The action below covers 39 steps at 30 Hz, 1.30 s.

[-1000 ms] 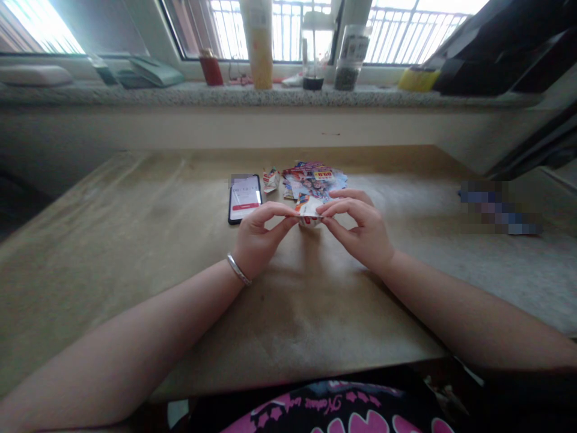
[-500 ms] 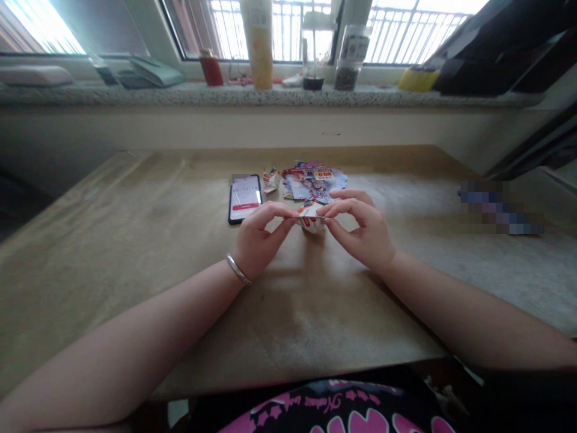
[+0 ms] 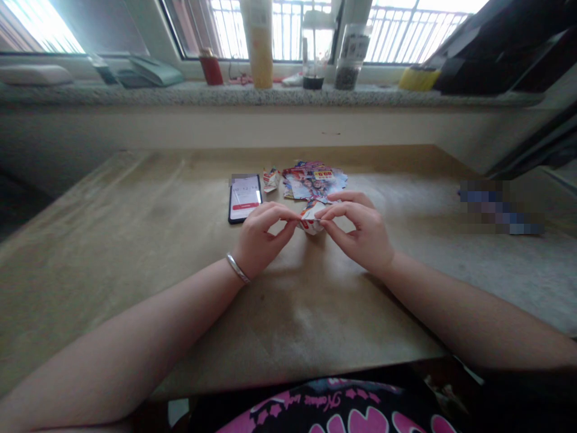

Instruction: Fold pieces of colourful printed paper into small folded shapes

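Note:
Between my fingertips, just above the table, is a small folded piece of printed paper [image 3: 311, 224], white with red and orange print. My left hand [image 3: 269, 236], with a silver bangle [image 3: 238, 268] on its wrist, pinches the paper's left side between thumb and forefinger. On the opposite side my right hand [image 3: 358, 228] has thumb and forefinger closed on the paper. Behind it lies a stack of colourful printed sheets [image 3: 313, 180], partly covered by my right fingers. A similar crumpled, folded paper piece [image 3: 271, 180] sits left of the stack.
A phone [image 3: 244, 198] showing a running timer lies left of the papers. At the table's [image 3: 135, 270] right side is a blurred-out bluish item [image 3: 498, 207]. Bottles and jars [image 3: 261, 54] line the stone windowsill [image 3: 180, 96] beyond the back edge.
The paper's flat top edge, stretched between my fingers before, is now bent and pushed inward. My right fingertips have shifted slightly left and down; the timer has advanced.

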Each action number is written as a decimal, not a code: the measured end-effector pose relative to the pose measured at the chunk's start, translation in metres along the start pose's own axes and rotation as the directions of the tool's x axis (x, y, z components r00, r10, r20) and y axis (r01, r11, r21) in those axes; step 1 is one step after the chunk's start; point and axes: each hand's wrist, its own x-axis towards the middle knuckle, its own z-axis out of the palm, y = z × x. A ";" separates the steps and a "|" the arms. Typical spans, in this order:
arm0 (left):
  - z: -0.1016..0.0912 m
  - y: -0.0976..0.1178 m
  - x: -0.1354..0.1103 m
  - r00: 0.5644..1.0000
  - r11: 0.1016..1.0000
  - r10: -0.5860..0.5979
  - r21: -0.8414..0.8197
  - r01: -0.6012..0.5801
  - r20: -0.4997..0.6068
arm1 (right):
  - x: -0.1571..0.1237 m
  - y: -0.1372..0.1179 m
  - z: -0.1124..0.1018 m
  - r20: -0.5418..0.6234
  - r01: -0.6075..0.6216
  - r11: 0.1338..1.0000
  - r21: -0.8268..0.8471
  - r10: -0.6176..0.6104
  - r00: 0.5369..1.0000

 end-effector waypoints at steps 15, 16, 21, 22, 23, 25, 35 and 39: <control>0.002 0.001 0.000 0.998 0.999 0.043 -0.027 -0.042 0.035 | -0.002 0.001 0.005 0.046 -0.066 0.996 0.064 0.063 0.997; 0.003 0.001 0.000 0.998 0.999 0.043 -0.021 -0.042 0.036 | -0.002 0.001 0.005 0.049 -0.062 0.996 0.067 0.058 0.997; 0.004 0.002 -0.001 0.997 0.998 0.047 0.050 -0.050 0.057 | -0.001 -0.001 0.005 0.067 -0.015 0.998 0.060 0.011 0.998; 0.004 0.002 -0.001 0.997 0.996 0.053 0.065 -0.057 0.062 | 0.000 -0.001 0.005 0.070 -0.015 0.998 0.058 0.011 0.997; 0.004 0.002 -0.001 0.996 0.995 0.060 0.078 -0.065 0.066 | 0.000 -0.002 0.005 0.070 -0.018 0.998 0.055 0.014 0.997; 0.004 0.001 -0.002 0.995 0.993 0.074 0.091 -0.081 0.070 | 0.000 -0.003 0.005 0.068 -0.024 0.999 0.049 0.021 0.997; 0.004 0.002 -0.002 0.996 0.995 0.076 0.066 -0.079 0.050 | -0.002 -0.004 0.007 0.059 -0.057 0.997 0.047 0.054 0.997; 0.005 0.002 -0.002 0.997 0.997 0.058 0.053 -0.060 0.048 | -0.002 -0.004 0.008 0.054 -0.056 0.998 0.020 0.055 0.997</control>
